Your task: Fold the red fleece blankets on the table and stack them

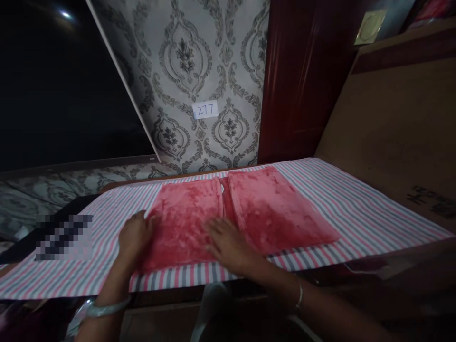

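A red plush cloth (185, 218) lies folded into two flat panels, joined by a darker red strip (230, 202) with a small white tag (223, 188) near its top. At the outer edge of the left panel, my left hand (137, 235) rests with its fingers against the fabric. My right hand (228, 244) is spread over the same panel, near the middle strip, and its fingers are slightly blurred. Neither hand pinches the fabric. To the right lies the second panel (281, 209), with no hand on it.
A striped cloth (359, 209) covers the table beneath. A large dark screen (67, 90) stands at the back left. Patterned wallpaper bears a card (205, 109) reading 277. On the right are a dark red panel (295, 80) and a large cardboard box (395, 123).
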Action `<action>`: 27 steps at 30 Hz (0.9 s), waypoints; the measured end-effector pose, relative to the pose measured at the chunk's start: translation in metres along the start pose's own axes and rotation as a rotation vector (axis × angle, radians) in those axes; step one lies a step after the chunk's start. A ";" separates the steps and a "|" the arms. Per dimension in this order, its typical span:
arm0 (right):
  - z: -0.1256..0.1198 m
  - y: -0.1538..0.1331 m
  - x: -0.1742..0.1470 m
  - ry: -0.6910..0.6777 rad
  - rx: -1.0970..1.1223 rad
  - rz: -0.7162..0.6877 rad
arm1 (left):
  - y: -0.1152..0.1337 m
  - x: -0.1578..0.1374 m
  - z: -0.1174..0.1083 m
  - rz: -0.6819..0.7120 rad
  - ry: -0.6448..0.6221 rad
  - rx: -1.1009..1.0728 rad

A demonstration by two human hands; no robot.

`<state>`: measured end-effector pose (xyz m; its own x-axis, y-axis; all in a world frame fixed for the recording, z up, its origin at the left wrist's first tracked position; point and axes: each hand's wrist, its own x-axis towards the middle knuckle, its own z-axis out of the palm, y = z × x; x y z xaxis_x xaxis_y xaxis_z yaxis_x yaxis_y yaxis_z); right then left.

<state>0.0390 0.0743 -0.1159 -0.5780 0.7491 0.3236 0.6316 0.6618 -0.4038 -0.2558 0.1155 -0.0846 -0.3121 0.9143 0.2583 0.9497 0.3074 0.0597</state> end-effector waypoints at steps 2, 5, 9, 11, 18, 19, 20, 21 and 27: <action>-0.023 0.025 -0.007 0.067 -0.068 0.154 | 0.031 -0.005 -0.003 0.182 0.049 -0.049; -0.038 0.060 -0.022 0.109 -0.206 0.358 | 0.089 -0.018 0.003 0.482 0.040 -0.192; -0.018 0.076 -0.044 0.046 -0.297 0.429 | 0.153 -0.050 0.020 0.742 -0.062 -0.318; -0.009 0.076 -0.052 0.014 -0.274 0.403 | 0.175 -0.068 0.028 0.797 -0.121 -0.349; -0.050 0.118 -0.076 0.232 -0.276 0.425 | 0.209 -0.103 0.048 0.910 -0.110 -0.393; -0.053 0.128 -0.082 0.256 -0.325 0.469 | 0.210 -0.104 0.052 0.910 -0.120 -0.372; -0.054 0.138 -0.088 0.255 -0.371 0.510 | 0.210 -0.104 0.056 0.905 -0.129 -0.349; -0.053 0.146 -0.094 0.236 -0.411 0.537 | 0.210 -0.104 0.060 0.897 -0.134 -0.330; -0.034 0.161 -0.110 0.193 -0.511 0.552 | 0.209 -0.105 0.069 0.875 -0.145 -0.306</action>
<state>0.2218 0.0994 -0.1879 -0.0394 0.9349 0.3526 0.9889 0.0870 -0.1202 -0.0267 0.1019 -0.1655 0.5354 0.8182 0.2095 0.8073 -0.5687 0.1576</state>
